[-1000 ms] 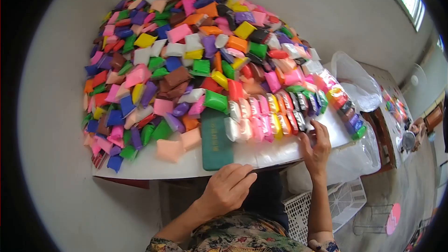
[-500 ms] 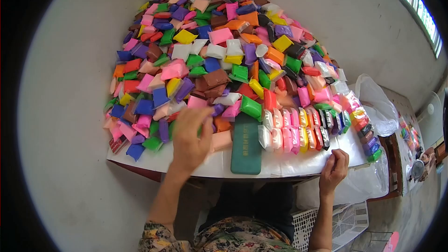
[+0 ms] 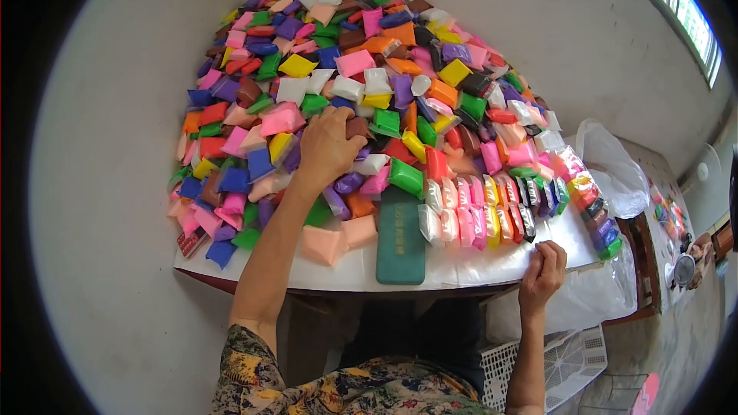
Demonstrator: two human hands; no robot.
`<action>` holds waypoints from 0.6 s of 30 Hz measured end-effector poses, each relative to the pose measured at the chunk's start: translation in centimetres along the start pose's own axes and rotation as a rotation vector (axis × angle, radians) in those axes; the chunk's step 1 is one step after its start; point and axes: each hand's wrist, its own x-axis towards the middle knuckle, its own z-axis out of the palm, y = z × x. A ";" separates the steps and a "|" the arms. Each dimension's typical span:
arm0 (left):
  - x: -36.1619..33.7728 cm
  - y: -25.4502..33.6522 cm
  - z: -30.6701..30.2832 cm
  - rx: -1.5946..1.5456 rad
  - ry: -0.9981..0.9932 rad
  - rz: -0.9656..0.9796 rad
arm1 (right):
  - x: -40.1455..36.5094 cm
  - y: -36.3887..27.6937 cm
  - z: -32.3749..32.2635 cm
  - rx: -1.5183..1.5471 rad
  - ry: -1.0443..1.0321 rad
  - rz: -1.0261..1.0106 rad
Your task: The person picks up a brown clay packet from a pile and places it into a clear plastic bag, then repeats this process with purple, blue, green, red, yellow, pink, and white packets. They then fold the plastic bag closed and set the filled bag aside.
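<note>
My left hand [image 3: 329,144] reaches into the heap of coloured packets [image 3: 292,91], its fingers and thumb around a brown packet [image 3: 357,129]. Two peach packets [image 3: 323,244] lie side by side at the table's front, below that hand. To their right is a flat green case [image 3: 400,242]. Beside the case, two rows of clear-wrapped packets [image 3: 469,227] stand in colour order. My right hand [image 3: 543,270] rests at the front edge, right of the rows, with curled fingers and nothing visible in them.
Another line of wrapped packets [image 3: 596,207] runs down the table's right edge. Clear plastic bags [image 3: 611,173] hang beyond it. A white perforated basket [image 3: 573,365] is below, and a second table with small items [image 3: 673,215] stands at the far right.
My left hand has moved up and away into the heap and closed around a brown packet. A peach packet near the front edge, earlier behind the hand, now shows. My right hand has barely moved.
</note>
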 end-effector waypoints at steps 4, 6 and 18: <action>-1.1 0.8 -0.4 -0.075 0.175 0.067 | -0.1 0.3 0.1 0.002 0.002 -0.013; -3.0 3.2 -1.9 -0.173 0.238 0.082 | -0.2 0.5 0.2 0.000 0.009 -0.021; -18.8 17.7 4.7 -0.443 0.040 0.276 | -0.8 -2.1 -2.1 0.164 0.031 0.071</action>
